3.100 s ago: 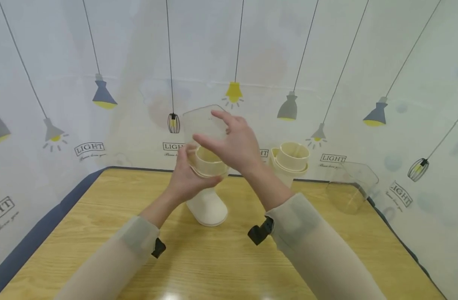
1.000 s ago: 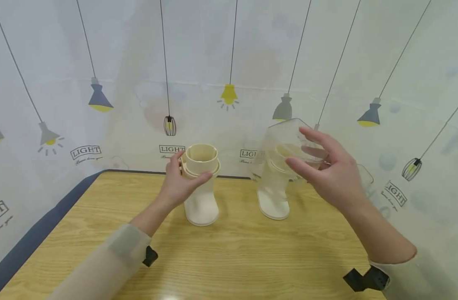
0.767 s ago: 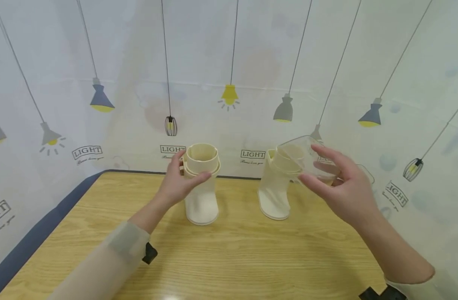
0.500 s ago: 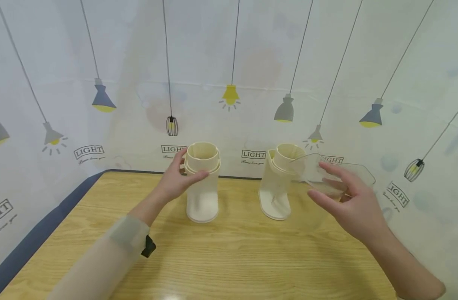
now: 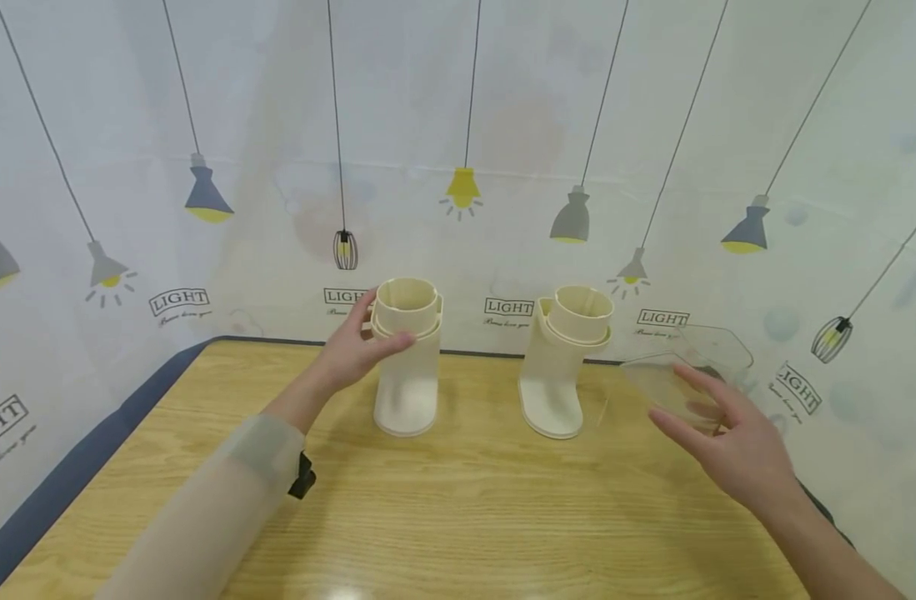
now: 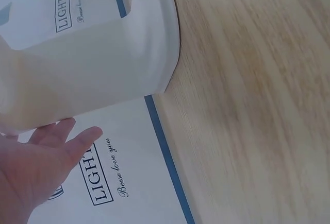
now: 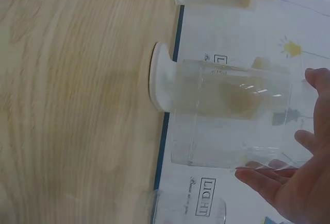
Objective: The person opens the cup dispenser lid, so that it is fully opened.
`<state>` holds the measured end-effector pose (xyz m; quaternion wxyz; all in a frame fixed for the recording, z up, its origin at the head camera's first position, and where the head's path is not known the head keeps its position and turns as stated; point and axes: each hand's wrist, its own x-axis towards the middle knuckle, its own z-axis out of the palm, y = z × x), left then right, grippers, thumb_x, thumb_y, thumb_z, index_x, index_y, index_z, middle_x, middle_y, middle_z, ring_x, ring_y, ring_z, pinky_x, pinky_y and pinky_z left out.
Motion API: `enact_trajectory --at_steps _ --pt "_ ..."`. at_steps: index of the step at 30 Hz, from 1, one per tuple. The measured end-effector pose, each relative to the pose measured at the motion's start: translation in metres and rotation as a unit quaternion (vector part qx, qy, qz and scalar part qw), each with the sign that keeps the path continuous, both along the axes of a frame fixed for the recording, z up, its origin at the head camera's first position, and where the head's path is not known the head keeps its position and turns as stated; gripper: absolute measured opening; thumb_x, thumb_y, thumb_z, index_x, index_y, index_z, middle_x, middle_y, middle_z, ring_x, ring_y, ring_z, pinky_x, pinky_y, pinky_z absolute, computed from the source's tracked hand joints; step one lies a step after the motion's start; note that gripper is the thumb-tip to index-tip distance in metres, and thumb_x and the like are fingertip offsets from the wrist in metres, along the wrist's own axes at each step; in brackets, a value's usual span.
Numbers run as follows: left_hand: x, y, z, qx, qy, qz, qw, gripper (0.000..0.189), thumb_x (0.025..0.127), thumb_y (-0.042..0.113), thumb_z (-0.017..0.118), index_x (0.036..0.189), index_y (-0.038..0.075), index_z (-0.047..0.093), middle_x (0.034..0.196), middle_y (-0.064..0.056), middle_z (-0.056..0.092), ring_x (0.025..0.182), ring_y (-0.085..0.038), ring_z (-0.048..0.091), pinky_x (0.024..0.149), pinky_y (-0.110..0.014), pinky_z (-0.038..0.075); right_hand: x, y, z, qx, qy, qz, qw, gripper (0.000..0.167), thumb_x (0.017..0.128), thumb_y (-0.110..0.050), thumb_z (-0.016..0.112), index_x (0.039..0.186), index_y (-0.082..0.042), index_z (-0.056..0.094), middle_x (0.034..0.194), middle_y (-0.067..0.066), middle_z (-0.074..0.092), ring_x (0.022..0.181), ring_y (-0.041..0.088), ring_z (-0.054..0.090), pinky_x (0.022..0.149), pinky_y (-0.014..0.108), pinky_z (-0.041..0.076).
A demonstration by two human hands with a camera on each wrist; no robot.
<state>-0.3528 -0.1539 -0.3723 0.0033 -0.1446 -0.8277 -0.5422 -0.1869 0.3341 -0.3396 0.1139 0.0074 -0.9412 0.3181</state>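
Two cream plastic stands with round open collars and rounded flat feet stand upright on the table. My left hand [image 5: 345,354] holds the left stand [image 5: 407,383] at its collar, thumb in front and fingers round the side. The left wrist view shows this hand [image 6: 31,167] at the stand's body [image 6: 87,80]. My right hand [image 5: 746,450] grips a clear plastic container [image 5: 656,387], tilted, right of the other stand [image 5: 549,375]. In the right wrist view fingers and thumb spread across one end of the container [image 7: 232,141]; that stand's foot [image 7: 161,80] shows behind it.
A second clear container [image 5: 716,340] stands at the back right, partly behind my right hand. The wooden table [image 5: 458,517] has a dark blue border [image 5: 277,339] at its back. Behind rises a pale curtain [image 5: 427,100] printed with lamps.
My right hand has carried the clear container from above the left stand, past the right stand, to the right and downward. My left hand stays at the left stand's collar.
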Motion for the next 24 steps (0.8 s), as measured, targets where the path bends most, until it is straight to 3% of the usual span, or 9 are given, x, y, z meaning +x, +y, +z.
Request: enact_trajectory --at_steps 2,4,17,24 --pt "-0.003 0.0 -0.001 -0.002 0.001 -0.001 1.0 0.106 0.088 0.059 0.081 0.168 0.045 0.013 0.165 -0.012 0.04 0.149 -0.043 0.047 0.113 -0.063 0.05 -0.002 0.011 -0.007 0.006 -0.017 -0.011 0.9998 0.082 0.098 -0.06 0.07 0.167 -0.034 0.035 0.17 0.021 0.038 0.138 0.049 0.058 0.088 0.059 0.058" --pt "-0.005 0.0 -0.001 -0.003 0.002 -0.006 1.0 0.105 0.089 0.058 0.08 0.168 0.046 0.012 0.165 -0.013 0.04 0.148 -0.043 0.048 0.113 -0.064 0.05 -0.003 0.021 -0.013 0.01 -0.027 -0.024 0.9993 0.084 0.097 -0.062 0.069 0.168 -0.033 0.034 0.17 0.023 0.038 0.138 0.05 0.057 0.09 0.065 0.057" --pt "-0.012 -0.003 0.0 0.004 -0.006 -0.017 0.9998 0.101 0.092 0.053 0.078 0.168 0.048 0.012 0.163 -0.013 0.041 0.148 -0.044 0.048 0.113 -0.066 0.049 -0.009 0.074 -0.036 0.034 -0.045 -0.082 0.9951 0.091 0.097 -0.065 0.066 0.168 -0.018 0.033 0.171 0.032 0.027 0.133 0.062 0.053 0.091 0.075 0.049" --pt "-0.015 -0.002 -0.002 0.005 -0.006 -0.018 0.9998 0.099 0.092 0.054 0.079 0.167 0.05 0.014 0.162 -0.012 0.043 0.148 -0.043 0.049 0.113 -0.066 0.048 -0.011 0.106 -0.045 0.044 -0.059 -0.1 0.9923 0.094 0.101 -0.065 0.06 0.17 -0.014 0.023 0.17 0.037 0.019 0.134 0.064 0.051 0.091 0.078 0.046"
